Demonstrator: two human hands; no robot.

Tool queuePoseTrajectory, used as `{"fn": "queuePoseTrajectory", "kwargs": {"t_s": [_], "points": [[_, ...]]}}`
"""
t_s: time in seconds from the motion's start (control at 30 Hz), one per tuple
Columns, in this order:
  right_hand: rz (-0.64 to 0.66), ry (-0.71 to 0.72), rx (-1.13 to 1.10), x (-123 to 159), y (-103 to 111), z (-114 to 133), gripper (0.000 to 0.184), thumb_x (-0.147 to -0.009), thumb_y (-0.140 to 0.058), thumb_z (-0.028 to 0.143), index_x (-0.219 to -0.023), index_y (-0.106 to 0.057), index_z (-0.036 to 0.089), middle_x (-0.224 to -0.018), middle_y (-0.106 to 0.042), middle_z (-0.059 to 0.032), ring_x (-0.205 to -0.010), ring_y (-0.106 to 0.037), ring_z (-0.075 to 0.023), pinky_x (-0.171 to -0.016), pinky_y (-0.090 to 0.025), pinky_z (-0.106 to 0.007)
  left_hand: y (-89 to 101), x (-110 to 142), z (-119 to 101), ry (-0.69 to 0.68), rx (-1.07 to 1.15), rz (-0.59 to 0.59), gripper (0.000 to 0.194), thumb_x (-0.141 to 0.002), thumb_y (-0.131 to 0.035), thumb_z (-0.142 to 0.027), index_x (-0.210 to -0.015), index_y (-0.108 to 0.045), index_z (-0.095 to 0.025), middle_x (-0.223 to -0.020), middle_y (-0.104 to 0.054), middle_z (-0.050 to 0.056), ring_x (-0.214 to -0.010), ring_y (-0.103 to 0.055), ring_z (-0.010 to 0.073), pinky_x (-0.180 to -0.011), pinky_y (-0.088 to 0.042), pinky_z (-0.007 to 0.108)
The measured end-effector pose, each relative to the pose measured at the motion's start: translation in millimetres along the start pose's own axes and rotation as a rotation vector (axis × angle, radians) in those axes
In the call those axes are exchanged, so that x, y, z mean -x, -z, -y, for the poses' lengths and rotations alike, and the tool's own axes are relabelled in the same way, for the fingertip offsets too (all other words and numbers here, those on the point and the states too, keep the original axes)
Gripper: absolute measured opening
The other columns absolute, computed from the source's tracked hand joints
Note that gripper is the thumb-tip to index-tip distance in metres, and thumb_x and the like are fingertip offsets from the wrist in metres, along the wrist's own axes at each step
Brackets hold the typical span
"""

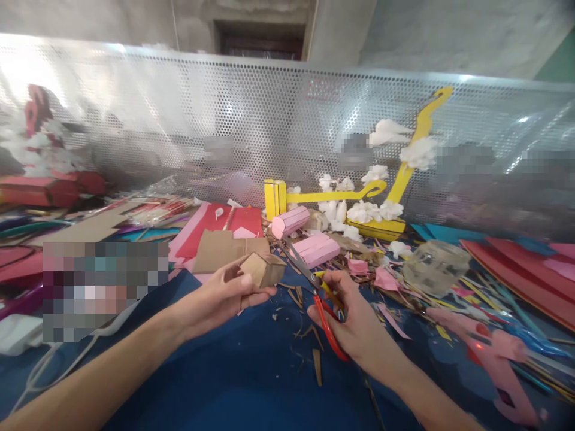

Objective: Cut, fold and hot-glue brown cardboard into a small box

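My left hand (233, 287) is closed around a small brown cardboard box (263, 271) with angled sides, held above the blue table. In my right hand (350, 311) is a pair of scissors (330, 335) with red and yellow handles, the fingers wrapped round them. The scissor blades (302, 263) point up and to the left, close to the box's right side, and look slightly apart. Just beyond the blades lie two pink paper-covered prisms, the nearer pink prism (315, 249) and a farther pink prism (290, 222).
Cardboard pieces (215, 251) and red paper (245, 221) lie behind my left hand. Yellow shapes (377, 229) with white tufts stand at the perforated metal panel (251, 114). At right are a pink glue gun (489, 353), a clear plastic container (435, 266) and scattered scraps. A cable (85, 353) runs at left.
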State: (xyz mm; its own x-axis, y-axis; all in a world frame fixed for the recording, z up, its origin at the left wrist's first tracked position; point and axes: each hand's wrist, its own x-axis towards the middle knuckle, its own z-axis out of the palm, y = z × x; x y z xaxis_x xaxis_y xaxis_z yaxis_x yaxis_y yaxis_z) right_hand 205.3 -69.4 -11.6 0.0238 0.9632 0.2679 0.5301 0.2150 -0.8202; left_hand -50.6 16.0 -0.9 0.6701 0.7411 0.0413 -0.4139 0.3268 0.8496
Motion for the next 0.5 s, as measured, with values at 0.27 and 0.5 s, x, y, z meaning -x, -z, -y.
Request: {"fn": "queuePoseTrajectory", "kwargs": {"t_s": [0.27,0.5], "points": [[0.098,-0.021,-0.033,4,-2,-1,0.036,-0.093,-0.069,0.044,-0.113,-0.046,0.026,-0.092,-0.053,0.0015,-0.073,-0.052,-0.0160,-0.066,-0.050,-0.029,-4.2,-2,4,-0.030,-0.200,-0.145,0.034,-0.077,-0.090,-0.035,-0.095,-0.071,-0.013,-0.074,-0.072,0.006,-0.063,-0.067,0.0143,-0.061,-0.049,0.025],[0.078,-0.014,-0.133,3,-4,-6,0.036,-0.094,-0.069,0.047,-0.113,-0.047,0.025,-0.095,-0.054,0.0006,-0.079,-0.056,-0.0165,-0.073,-0.051,-0.028,9.1,-8,6,-0.110,-0.217,-0.308,0.046,-0.093,-0.069,-0.053,-0.121,-0.072,-0.017,-0.108,-0.080,0.014,-0.091,-0.073,0.0251,-0.073,-0.052,0.032]]}}
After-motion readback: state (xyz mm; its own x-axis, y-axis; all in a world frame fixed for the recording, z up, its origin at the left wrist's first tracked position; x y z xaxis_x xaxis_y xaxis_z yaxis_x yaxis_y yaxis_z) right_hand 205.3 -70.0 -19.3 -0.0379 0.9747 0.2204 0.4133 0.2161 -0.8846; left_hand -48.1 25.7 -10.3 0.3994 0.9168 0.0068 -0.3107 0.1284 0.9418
